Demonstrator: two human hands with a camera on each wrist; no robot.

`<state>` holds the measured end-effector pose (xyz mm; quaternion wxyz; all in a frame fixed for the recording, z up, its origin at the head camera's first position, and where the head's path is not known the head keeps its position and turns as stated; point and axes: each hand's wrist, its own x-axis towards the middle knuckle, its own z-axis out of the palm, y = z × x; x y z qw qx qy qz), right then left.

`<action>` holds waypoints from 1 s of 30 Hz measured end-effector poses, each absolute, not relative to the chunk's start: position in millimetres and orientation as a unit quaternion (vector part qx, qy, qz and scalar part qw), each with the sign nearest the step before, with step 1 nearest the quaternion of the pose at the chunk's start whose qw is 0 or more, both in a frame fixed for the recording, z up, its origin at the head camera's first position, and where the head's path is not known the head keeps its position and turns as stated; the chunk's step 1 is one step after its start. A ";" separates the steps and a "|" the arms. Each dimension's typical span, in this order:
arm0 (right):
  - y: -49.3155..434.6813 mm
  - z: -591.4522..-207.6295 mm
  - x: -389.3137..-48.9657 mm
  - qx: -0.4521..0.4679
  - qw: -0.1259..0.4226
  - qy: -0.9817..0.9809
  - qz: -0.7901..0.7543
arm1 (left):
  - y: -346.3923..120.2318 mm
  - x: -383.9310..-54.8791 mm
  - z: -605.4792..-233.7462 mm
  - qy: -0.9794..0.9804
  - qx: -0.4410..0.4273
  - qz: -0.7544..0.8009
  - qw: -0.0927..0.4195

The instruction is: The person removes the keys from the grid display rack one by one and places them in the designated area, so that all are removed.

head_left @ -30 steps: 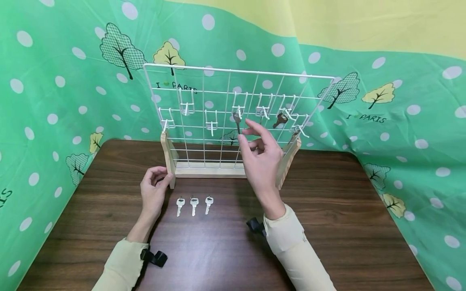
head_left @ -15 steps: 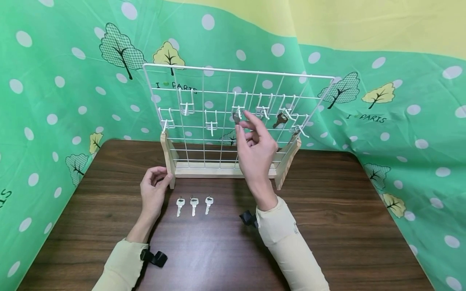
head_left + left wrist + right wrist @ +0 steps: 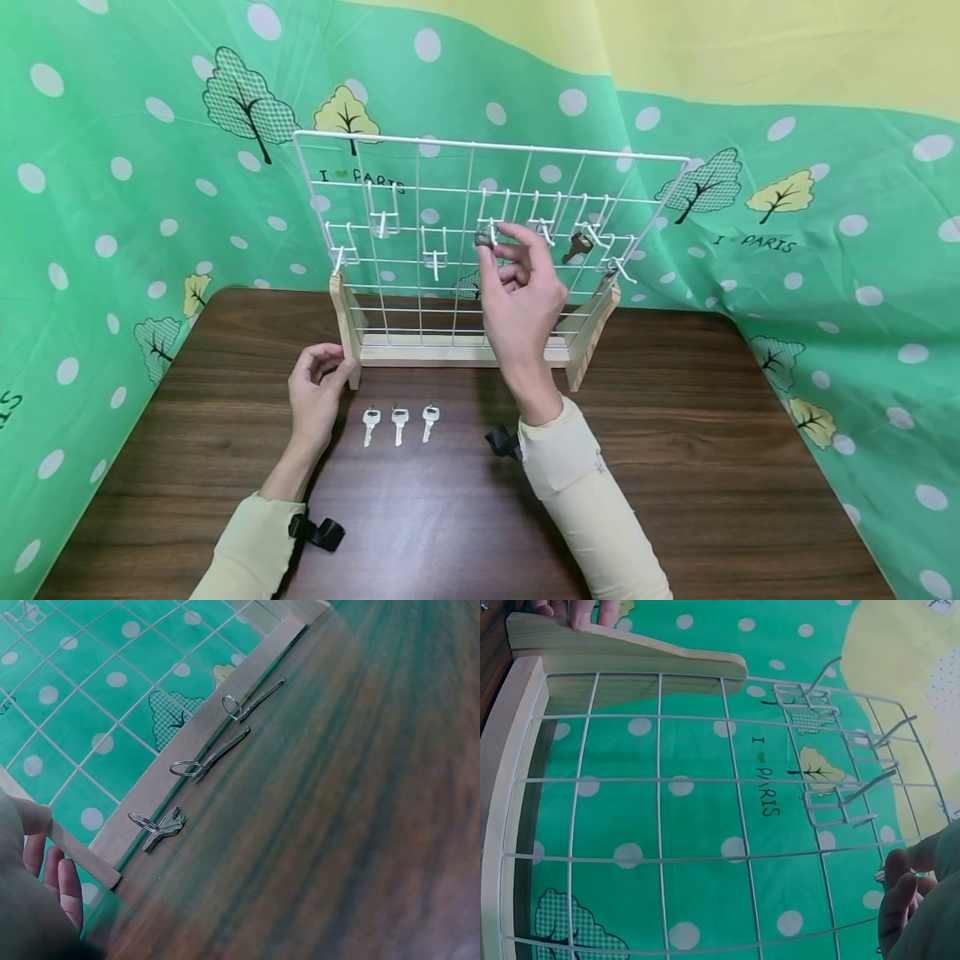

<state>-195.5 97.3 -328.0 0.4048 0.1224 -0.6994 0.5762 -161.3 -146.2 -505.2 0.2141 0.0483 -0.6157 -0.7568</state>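
Observation:
A white wire grid rack (image 3: 446, 190) with hooks stands in a wooden base. My right hand (image 3: 525, 304) is raised at a middle hook (image 3: 491, 225), its thumb and index finger pinching a key (image 3: 482, 237) there; the key's blade is hidden behind the thumb. In the right wrist view that hand (image 3: 919, 900) shows at the lower right, with a bit of metal at its fingertips. My left hand (image 3: 317, 392) grips the base's left wooden leg (image 3: 344, 325), thumb on one side and fingers on the other. Three silver keys (image 3: 400, 425) lie in a row before the rack.
A dark key (image 3: 577, 247) hangs on a hook further right. Bare hooks (image 3: 435, 258) are on the rack's left half, and another sits at its right edge (image 3: 618, 268). Behind the brown table (image 3: 712, 467) hangs a green and yellow patterned cloth (image 3: 825, 250).
My right hand has moved left and slightly up, and its thumb and index finger have come onto the key at the middle hook. The left hand has stayed on the wooden leg.

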 end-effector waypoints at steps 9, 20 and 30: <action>93.1 -322.9 -195.4 0.105 0.402 -0.699 0.581 | -146.3 -161.1 -505.7 -0.613 0.046 -0.759 0.213; 91.6 -319.6 -192.4 0.115 0.402 -0.684 0.598 | -146.1 -160.8 -504.7 -0.613 0.046 -0.759 0.212; 94.6 -319.8 -189.2 0.125 0.403 -0.678 0.602 | -146.1 -160.8 -504.0 -0.618 0.051 -0.755 0.212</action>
